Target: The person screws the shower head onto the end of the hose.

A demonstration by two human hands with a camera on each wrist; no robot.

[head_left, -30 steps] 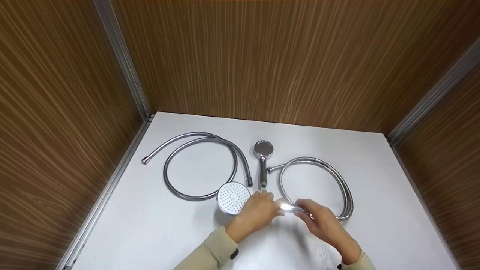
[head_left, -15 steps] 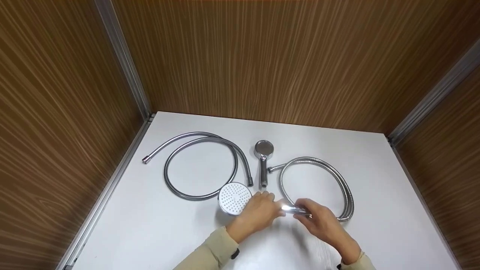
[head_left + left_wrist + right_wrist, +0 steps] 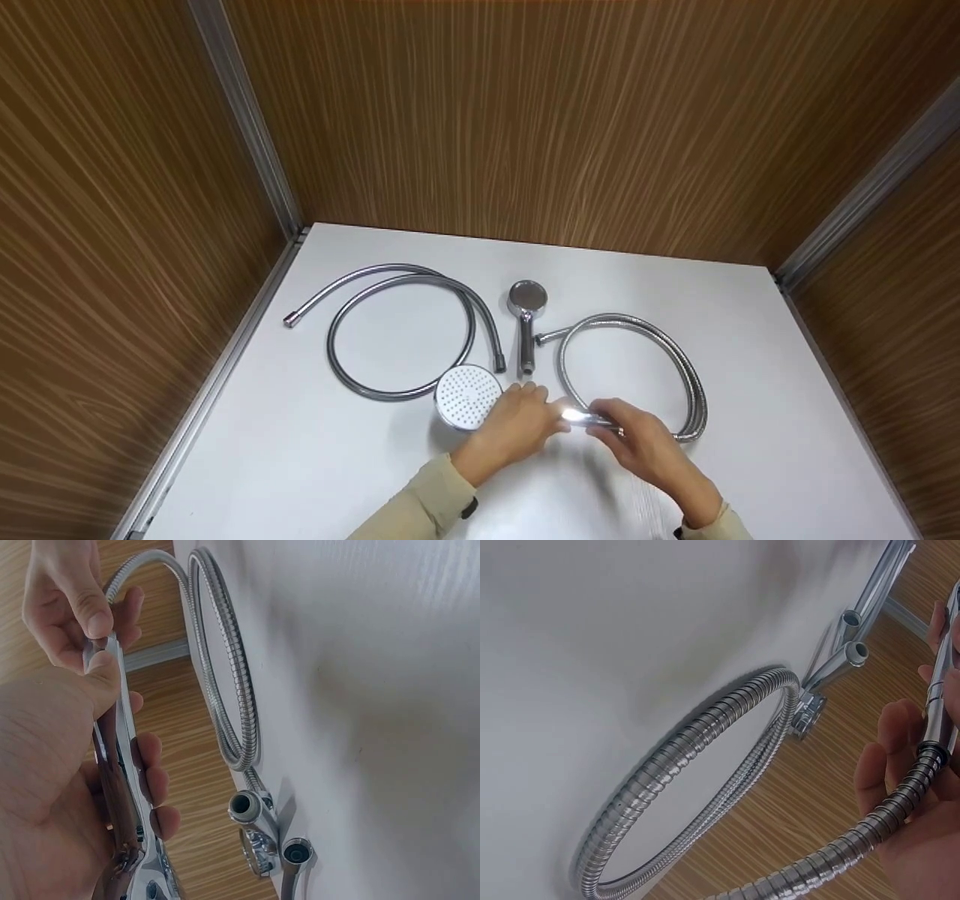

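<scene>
My left hand (image 3: 516, 424) grips the chrome handle (image 3: 127, 772) of a hand shower (image 3: 466, 396), its round white spray face turned up and to the left. At the handle's lower end, my right hand (image 3: 641, 442) pinches the smooth metal end fitting (image 3: 936, 724) of a ribbed shower hose (image 3: 810, 874). Handle and fitting lie in one line, and fingers hide the joint between them. From the right hand the hose runs down into a coil (image 3: 694, 382) on the white table.
A second hand shower (image 3: 527, 300) lies beyond the hands, handle end towards me. Left of it, a smooth grey hose (image 3: 330, 341) is coiled on the table (image 3: 255, 450). Wood-grain panels (image 3: 480, 112) with metal corner posts (image 3: 247, 112) stand around the table.
The hand shower and the right fingertips shift only slightly at the joint. Both hoses on the table and the second hand shower stay where they were.
</scene>
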